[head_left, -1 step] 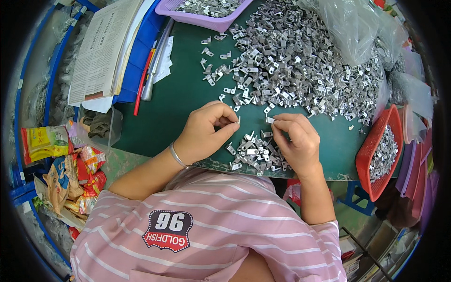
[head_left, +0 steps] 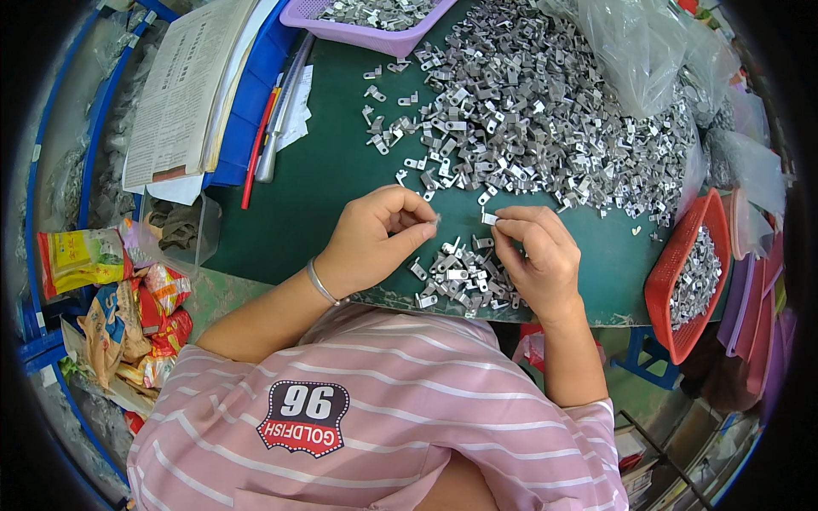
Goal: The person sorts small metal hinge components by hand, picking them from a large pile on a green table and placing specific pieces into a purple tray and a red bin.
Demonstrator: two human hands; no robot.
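Note:
My right hand [head_left: 538,251] pinches a small bent metal bracket [head_left: 489,218] between thumb and forefinger, above the green tabletop. Opposite it, my left hand [head_left: 375,234] is closed in a pinch, with a tiny pale piece [head_left: 438,219] at its fingertips, too small and blurred to name. The two hands are apart. Below and between them, near the table's front edge, lies a small heap of similar brackets [head_left: 464,274]. A far larger pile of loose brackets [head_left: 511,111] spreads over the table beyond my hands.
A purple basket [head_left: 417,37] and a red basket [head_left: 656,294] hold metal parts. Clear plastic bags [head_left: 639,60] lie over the pile at the far right. To the left are a blue bin [head_left: 249,111] with papers, a red pen [head_left: 259,153], and a clear box [head_left: 207,230].
The tiny piece at my left fingertips has shifted slightly right and looks more blurred. My right hand still grips its bracket in nearly the same place.

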